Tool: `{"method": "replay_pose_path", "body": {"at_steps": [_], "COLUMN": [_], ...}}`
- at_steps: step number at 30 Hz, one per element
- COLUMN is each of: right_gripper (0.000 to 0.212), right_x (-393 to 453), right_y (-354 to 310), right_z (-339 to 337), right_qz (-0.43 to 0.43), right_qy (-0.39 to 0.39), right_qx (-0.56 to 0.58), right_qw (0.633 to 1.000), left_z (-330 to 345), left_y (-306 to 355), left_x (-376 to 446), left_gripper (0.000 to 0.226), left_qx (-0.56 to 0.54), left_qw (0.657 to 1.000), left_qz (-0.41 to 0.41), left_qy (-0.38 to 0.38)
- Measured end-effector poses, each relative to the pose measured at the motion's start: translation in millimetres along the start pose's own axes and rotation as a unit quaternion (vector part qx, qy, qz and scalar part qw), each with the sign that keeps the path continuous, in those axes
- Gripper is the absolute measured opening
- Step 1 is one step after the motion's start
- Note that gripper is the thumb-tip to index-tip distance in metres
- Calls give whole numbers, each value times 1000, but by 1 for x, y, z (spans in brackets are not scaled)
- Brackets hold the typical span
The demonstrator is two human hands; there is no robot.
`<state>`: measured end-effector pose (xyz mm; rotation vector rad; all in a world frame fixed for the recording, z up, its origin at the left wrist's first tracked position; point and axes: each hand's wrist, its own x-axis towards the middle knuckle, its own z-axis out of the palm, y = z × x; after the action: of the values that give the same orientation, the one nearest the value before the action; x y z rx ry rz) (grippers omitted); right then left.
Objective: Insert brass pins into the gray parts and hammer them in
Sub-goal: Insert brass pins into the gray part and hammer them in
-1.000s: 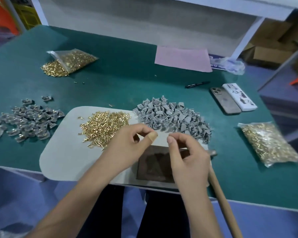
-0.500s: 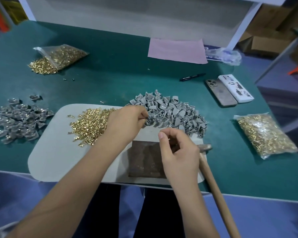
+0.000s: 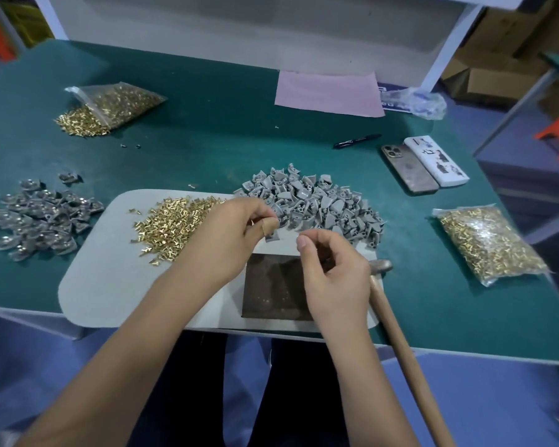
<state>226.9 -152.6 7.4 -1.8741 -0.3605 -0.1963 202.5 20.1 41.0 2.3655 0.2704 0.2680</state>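
Two phones, one pen, one hammer, two pin bags, two gray-part heaps.

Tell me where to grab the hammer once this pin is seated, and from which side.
Grip the hammer on its wooden handle, around the middle, with the right hand coming down from above. The metal head rests on the gray mat just right of that hand, and the handle slants back over the table edge toward the person, so its bare length lies within likely easy reach.
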Motion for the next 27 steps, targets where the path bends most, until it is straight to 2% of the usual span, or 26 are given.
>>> {"method": "replay_pose_path", "body": {"at_steps": [3, 7, 11, 16, 21, 27], "right_gripper": [8, 9, 8, 7, 6, 9], "right_x": [-3, -19, -28, -26, -22, -18], "right_y": [-2, -2, -3, -10, -27, -35], "right_z": [-9, -28, -42, -46, -42, -40], "right_qz": [11, -5, -53, -67, -71, -75], "right_qy": [5, 0, -32, -83, -151, -215], "right_qx": [36, 17, -57, -116, -160, -217], "right_qw": [999, 1000, 996, 987, 973, 949], "left_z": [3, 21, 22, 12, 5, 14], "left_y": [9, 19, 22, 16, 11, 12], "left_x": [-30, -55, -63, -76, -78, -76], "left_gripper": [9, 10, 19, 4, 24, 13], "left_qx": [-50, -11, 44, -3, 25, 54], "left_qw": [998, 999, 998, 1000, 999, 998], "left_qz": [-27, -43, -29, -3, 21, 5], "left_qy": [-10, 12, 40, 12, -31, 8]}}
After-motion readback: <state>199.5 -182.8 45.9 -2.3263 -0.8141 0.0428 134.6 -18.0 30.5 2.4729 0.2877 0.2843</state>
